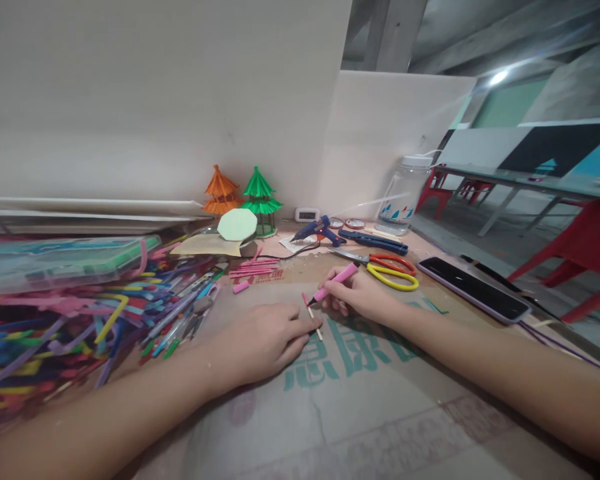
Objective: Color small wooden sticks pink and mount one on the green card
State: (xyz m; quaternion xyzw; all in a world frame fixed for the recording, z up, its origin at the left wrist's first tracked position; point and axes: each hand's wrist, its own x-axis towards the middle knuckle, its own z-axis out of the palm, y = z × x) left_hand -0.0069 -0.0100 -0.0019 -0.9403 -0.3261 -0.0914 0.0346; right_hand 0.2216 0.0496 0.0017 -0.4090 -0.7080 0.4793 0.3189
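My right hand (pixel 353 293) grips a pink marker pen (pixel 336 283), its dark tip against a thin wooden stick (pixel 319 331). The stick's far end is coloured pink and its near part is pale bare wood. My left hand (pixel 275 333) rests on the printed cardboard (pixel 360 413), a finger pressing the stick down. Left of the stick lies the loose pink marker cap (pixel 241 287). Behind it, several pink sticks (pixel 254 268) lie in a row.
Scissors (pixel 390 267), a glue gun (pixel 315 230), a blue cutter (pixel 375 241), a phone (pixel 475 288) and a water bottle (pixel 404 193) stand or lie behind and right. Orange (pixel 221 190) and green (pixel 260 200) model pavilions stand by the wall. Colourful pipe cleaners (pixel 45 333) crowd the left.
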